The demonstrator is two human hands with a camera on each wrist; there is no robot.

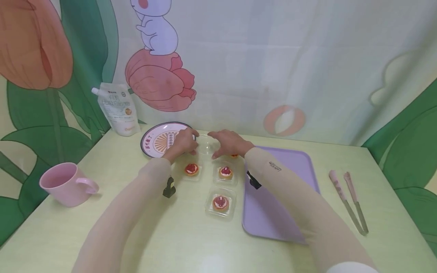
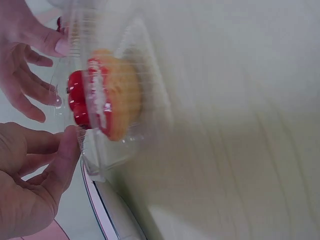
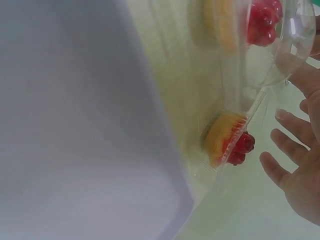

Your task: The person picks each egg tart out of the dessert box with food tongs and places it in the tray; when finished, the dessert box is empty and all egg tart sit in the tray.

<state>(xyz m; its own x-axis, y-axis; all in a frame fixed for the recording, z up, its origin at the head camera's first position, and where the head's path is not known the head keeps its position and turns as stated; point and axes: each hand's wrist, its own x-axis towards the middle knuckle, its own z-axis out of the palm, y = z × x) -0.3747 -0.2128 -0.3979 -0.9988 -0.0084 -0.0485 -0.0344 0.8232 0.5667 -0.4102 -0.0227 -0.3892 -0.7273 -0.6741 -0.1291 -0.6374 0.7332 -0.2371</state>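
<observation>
A clear plastic lid (image 1: 206, 145) spans the space between the two hands at the back of the table. My left hand (image 1: 185, 142) pinches its left edge, thumb and fingertip meeting at a corner in the left wrist view. On the other side my right hand (image 1: 231, 143) has fingers spread, one digit touching the lid's domed part in the right wrist view. A tart (image 2: 117, 95) topped with red fruit sits beneath the lid. More tarts (image 1: 191, 169) stand close by in clear boxes, and another tart (image 3: 230, 140) lies below the right hand.
A round plate (image 1: 150, 140) is beside the left hand. The purple tray (image 1: 269, 223) lies under the right forearm. Two pink-handled utensils (image 1: 355, 204) rest at the right. A pink mug (image 1: 68, 189) and a white pouch (image 1: 119, 110) stand at the left. Behind hangs a printed curtain (image 1: 239, 68).
</observation>
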